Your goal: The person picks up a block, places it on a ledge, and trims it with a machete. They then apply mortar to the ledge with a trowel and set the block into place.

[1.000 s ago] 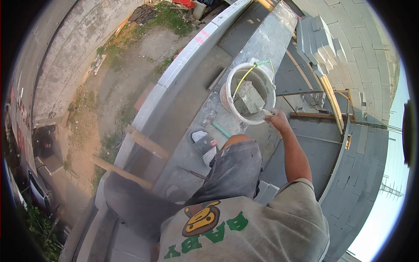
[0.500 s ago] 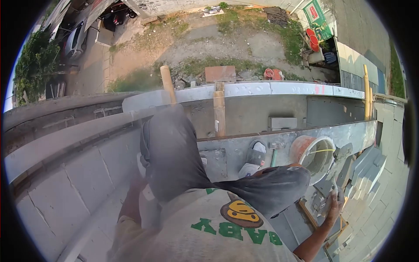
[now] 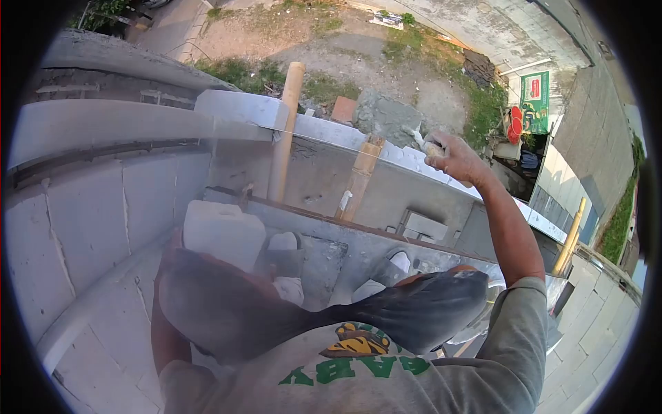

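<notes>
My right hand [image 3: 455,160] is closed round the handle of a trowel [image 3: 416,136], held out over the far low wall. A load of wet grey mortar [image 3: 387,117] covers its blade. Below runs a row of pale blocks [image 3: 310,132] along the wall top, with an end block [image 3: 241,114] at its left. Beside my left knee, a loose white block [image 3: 224,236] stands with my left hand [image 3: 175,240] at its left edge, apparently gripping it. Most of that hand's fingers are hidden by the block and my leg.
Bamboo poles [image 3: 284,131] stand against the low wall, and a thin string crosses near them. Small grey blocks [image 3: 422,226] lie in the recess beyond my feet. A bucket [image 3: 493,297] is mostly hidden behind my right knee. Open ground lies far below the wall.
My right hand has swung from beside the bucket, forward and left over the wall, carrying the mortar-laden trowel. The white block has come into fuller view by my left knee.
</notes>
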`<act>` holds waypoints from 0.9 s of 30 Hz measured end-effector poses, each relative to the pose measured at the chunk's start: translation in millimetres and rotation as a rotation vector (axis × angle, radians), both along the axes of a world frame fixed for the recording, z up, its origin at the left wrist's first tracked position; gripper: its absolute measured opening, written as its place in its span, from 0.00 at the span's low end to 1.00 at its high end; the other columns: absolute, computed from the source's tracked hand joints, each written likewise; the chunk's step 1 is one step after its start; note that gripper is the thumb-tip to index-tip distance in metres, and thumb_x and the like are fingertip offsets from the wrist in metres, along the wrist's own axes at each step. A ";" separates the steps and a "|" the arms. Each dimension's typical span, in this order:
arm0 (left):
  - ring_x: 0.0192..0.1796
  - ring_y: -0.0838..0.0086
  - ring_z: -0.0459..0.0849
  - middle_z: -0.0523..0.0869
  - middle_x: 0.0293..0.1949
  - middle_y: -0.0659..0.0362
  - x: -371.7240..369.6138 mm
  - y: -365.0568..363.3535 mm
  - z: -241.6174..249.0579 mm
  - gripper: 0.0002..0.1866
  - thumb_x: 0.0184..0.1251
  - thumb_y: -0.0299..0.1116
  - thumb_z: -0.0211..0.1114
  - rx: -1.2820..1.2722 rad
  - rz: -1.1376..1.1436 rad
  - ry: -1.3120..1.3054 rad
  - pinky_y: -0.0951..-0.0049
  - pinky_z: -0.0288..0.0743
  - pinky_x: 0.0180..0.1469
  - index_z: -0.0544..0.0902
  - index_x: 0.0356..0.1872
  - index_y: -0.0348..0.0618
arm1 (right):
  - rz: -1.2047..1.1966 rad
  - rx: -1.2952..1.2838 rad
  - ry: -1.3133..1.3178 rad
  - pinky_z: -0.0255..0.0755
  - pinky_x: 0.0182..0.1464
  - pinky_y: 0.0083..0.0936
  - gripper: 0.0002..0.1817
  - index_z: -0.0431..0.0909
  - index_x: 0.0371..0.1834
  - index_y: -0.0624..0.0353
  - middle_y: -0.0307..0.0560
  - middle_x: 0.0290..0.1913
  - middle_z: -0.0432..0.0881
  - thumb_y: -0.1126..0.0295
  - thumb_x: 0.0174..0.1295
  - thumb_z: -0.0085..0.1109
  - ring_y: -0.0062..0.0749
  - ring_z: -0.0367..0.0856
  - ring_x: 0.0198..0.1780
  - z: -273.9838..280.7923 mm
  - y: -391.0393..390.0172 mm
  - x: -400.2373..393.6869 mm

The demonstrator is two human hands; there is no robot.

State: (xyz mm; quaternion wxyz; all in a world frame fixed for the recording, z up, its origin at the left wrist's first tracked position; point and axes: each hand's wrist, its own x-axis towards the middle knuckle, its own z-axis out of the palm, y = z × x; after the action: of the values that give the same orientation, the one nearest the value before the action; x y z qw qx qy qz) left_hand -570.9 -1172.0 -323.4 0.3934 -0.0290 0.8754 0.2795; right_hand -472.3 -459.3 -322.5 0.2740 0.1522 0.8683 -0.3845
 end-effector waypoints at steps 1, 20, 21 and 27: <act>0.59 0.52 0.80 0.78 0.57 0.44 -11.7 22.7 2.5 0.54 0.32 0.43 0.84 -0.008 0.024 -0.003 0.57 0.72 0.63 0.66 0.65 0.35 | 0.106 0.079 0.049 0.72 0.59 0.41 0.27 0.72 0.60 0.60 0.61 0.51 0.82 0.65 0.58 0.67 0.56 0.80 0.55 -20.9 -10.4 -22.8; 0.61 0.57 0.77 0.77 0.56 0.45 14.9 98.9 37.9 0.54 0.33 0.40 0.82 -0.007 0.107 0.094 0.60 0.69 0.65 0.65 0.67 0.33 | 0.539 0.561 0.127 0.81 0.48 0.41 0.25 0.71 0.60 0.53 0.58 0.53 0.78 0.74 0.57 0.61 0.51 0.84 0.53 -153.4 -74.2 -55.8; 0.61 0.57 0.77 0.76 0.56 0.45 16.9 98.2 38.2 0.53 0.33 0.39 0.82 -0.036 0.088 0.098 0.60 0.69 0.65 0.65 0.66 0.33 | 0.533 0.584 0.095 0.82 0.48 0.41 0.26 0.71 0.61 0.52 0.58 0.52 0.78 0.74 0.57 0.61 0.50 0.84 0.53 -150.5 -71.3 -51.9; 0.62 0.57 0.75 0.76 0.57 0.46 14.2 93.1 35.6 0.53 0.34 0.39 0.81 -0.047 0.068 0.073 0.59 0.69 0.66 0.65 0.67 0.34 | 0.570 0.629 0.015 0.82 0.49 0.43 0.27 0.71 0.62 0.51 0.56 0.52 0.77 0.73 0.56 0.63 0.54 0.82 0.56 -132.6 -73.8 -40.6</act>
State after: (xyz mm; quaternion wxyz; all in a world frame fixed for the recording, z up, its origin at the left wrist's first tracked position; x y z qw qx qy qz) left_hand -556.7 -1078.9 -287.8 0.3507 -0.0577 0.8940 0.2727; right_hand -512.9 -533.1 -455.1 0.3035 -0.0208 0.9525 -0.0109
